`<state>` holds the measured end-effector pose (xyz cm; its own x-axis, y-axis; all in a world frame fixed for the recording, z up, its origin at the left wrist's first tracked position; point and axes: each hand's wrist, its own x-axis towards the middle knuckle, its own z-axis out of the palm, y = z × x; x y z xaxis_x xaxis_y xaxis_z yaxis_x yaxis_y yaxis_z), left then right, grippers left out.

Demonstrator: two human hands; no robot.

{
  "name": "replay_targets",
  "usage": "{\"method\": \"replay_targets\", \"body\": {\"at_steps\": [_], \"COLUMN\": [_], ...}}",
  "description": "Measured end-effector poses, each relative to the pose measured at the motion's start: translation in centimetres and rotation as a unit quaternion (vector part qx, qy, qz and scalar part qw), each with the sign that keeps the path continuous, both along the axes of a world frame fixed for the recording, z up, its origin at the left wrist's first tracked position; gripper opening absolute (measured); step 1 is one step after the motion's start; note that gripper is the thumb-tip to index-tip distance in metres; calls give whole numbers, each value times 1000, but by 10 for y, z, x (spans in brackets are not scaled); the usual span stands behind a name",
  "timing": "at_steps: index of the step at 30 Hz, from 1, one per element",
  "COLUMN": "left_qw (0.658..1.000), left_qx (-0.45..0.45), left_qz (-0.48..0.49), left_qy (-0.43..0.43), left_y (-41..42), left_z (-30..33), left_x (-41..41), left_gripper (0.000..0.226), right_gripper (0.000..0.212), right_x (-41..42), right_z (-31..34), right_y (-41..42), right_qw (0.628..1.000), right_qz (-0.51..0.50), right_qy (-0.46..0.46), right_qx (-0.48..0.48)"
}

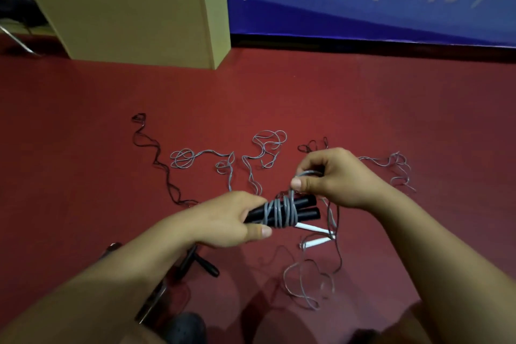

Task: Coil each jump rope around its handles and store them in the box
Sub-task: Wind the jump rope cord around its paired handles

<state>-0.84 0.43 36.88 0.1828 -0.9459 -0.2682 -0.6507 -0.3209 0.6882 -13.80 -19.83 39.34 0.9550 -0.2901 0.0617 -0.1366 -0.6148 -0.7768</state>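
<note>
Two black handles (pixel 282 212) sit side by side in the left hand (pixel 223 220), and several turns of grey cord (pixel 280 211) are already banded round their middle. To do this step well, I'd say each new turn should be laid snug beside the last one, with steady tension, so the coil doesn't slip off toward the free ends of the handles. The left hand is clenched round the near ends of the pair, thumb along the underside, holding them level above the red floor (pixel 363 109). The right hand (pixel 332 176) hovers just above the coil, its fingers curled, thumb and forefinger pinching a loop of the cord as it rises off the wraps. The slack trails down to the floor on the right, so there looks to be more to wind. Other ropes lie loose beyond the hands, one dark (pixel 156 156) and some grey (pixel 184 159), and a pair of white handles (pixel 315 234) rests just under the bundle. The cardboard box (pixel 131 5) stands well apart at the back left.
</note>
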Motion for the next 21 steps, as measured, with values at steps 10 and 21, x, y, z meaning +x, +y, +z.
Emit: {"method": "replay_targets", "body": {"at_steps": [10,21], "left_qw": [970,956], "left_qx": [-50,-123], "left_qz": [-68,37], "left_qy": [227,262], "left_y": [-6,-19], "left_z": [14,8], "left_x": [0,14], "left_gripper": [17,6], "right_gripper": [7,20], "right_x": [-5,26], "right_z": [-14,-36], "right_y": [14,32], "right_qw": [934,936], "right_qz": [7,-125], "right_qy": [-3,-37], "right_qx": [358,328]}}
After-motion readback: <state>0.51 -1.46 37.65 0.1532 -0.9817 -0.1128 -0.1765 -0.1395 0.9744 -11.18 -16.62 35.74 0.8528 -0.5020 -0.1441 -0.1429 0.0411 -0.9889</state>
